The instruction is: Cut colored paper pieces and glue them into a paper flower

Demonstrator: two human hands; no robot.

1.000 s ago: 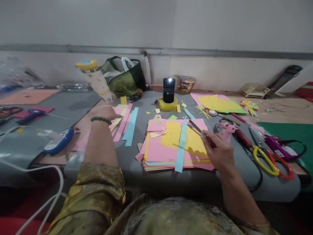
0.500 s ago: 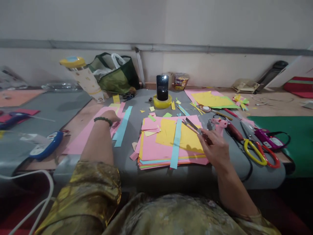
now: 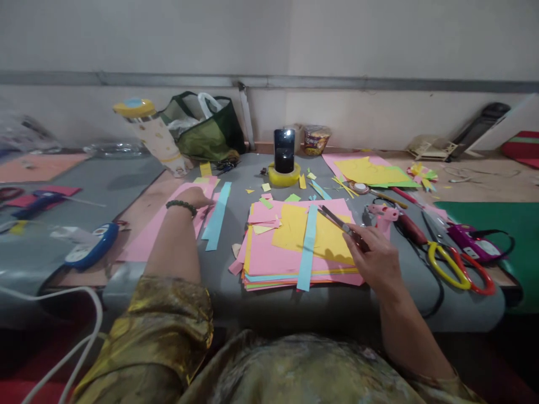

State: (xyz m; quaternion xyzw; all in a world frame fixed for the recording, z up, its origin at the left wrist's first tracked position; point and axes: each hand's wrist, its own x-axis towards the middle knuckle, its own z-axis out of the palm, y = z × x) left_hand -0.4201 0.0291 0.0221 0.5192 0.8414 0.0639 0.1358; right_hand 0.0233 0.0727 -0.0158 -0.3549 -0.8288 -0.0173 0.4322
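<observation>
My left hand (image 3: pixel 196 197), with a dark bead bracelet at the wrist, rests on pink paper (image 3: pixel 147 238) at the left. Its fingers curl down and away from view, so what they pinch is hidden. Right beside it lie light blue paper strips (image 3: pixel 218 216). My right hand (image 3: pixel 377 255) grips small scissors (image 3: pixel 334 217), dark blades pointing up and left. They hover over the right part of a stack of coloured paper (image 3: pixel 269 261). On that stack lie a yellow sheet (image 3: pixel 288 233), an upright blue strip (image 3: pixel 308 252) and small pink scraps (image 3: pixel 264 213).
A phone (image 3: pixel 284 150) stands in a yellow tape roll (image 3: pixel 284 178) behind the stack. To the right are a pink glue gun (image 3: pixel 384 216), large scissors with yellow and red handles (image 3: pixel 448 269) and a purple power strip (image 3: pixel 474 244). A tumbler (image 3: pixel 155 137) and green bag (image 3: pixel 210 134) stand back left.
The whole view has shifted slightly, so things sit a little further right. The scissors blades look closer together. My left hand stays at the pink paper.
</observation>
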